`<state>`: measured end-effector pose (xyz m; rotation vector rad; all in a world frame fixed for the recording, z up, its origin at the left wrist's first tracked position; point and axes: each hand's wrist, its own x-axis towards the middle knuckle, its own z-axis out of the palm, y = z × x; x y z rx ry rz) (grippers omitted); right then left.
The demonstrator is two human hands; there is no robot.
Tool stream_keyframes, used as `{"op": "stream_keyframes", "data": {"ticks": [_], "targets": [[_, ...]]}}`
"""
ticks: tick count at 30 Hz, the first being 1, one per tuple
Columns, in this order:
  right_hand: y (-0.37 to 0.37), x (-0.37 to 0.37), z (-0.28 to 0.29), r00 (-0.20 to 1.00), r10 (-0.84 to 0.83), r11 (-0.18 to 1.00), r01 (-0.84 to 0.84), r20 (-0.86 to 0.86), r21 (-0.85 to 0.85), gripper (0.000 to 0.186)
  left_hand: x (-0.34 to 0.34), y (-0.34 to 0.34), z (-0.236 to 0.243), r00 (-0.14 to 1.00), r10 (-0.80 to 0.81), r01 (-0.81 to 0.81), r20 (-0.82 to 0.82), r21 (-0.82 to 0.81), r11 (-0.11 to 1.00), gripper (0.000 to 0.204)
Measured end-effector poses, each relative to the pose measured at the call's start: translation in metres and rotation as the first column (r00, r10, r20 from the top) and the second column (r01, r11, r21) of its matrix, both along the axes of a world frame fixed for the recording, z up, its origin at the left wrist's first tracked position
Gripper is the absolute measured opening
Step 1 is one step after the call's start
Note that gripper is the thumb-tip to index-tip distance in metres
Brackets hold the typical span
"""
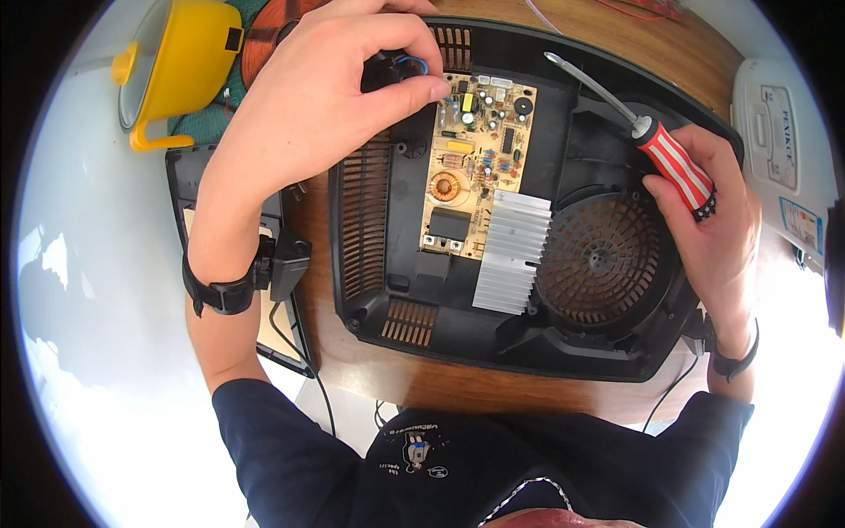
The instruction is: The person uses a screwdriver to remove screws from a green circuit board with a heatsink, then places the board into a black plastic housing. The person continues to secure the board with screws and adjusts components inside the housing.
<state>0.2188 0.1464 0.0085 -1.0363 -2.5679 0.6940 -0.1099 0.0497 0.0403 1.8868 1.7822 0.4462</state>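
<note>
My right hand [717, 211] is wrapped around a screwdriver [678, 172] with a red and white striped handle. Its metal shaft points up and left over the black plastic housing [572, 352]. At the far left of the housing, my left hand [334, 88] curls around a black part with a blue wire [383, 72], mostly hidden by the fingers. The thumb tip is by the upper left edge of a tan circuit board [484, 176], which carries a copper coil and small components. A silver finned heat sink [513, 251] sits at the board's lower right.
A round fan grille [598, 255] lies in the housing right of the heat sink. Back left are a yellow pot [189, 66] and a copper-coloured coil [264, 40]. A dark-edged panel [295, 339] stands at the left, a white case [775, 132] at the right. The table [387, 374] is wooden.
</note>
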Motion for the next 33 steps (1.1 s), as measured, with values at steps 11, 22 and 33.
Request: {"op": "stream_keyframes", "data": {"ticks": [11, 22, 33], "targets": [[0.002, 0.002, -0.002, 1.0, 0.006, 1.0, -0.006, 0.023, 0.014, 0.039, 0.006, -0.004, 0.003, 0.982, 0.065, -0.05, -0.176, 0.084, 0.995, 0.02], [-0.004, 0.005, 0.014, 0.991, 0.093, 0.995, -0.097, -0.093, -0.032, 0.038, 0.012, -0.059, 0.007, 0.96, -0.079, 0.125, -0.268, 0.157, 0.98, 0.026], [-0.041, -0.009, 0.074, 0.956, 0.224, 0.93, -0.268, -0.189, -0.253, 0.035, 0.022, -0.072, -0.015, 0.997, -0.048, 0.04, 0.056, 0.131, 0.991, 0.014]]}}
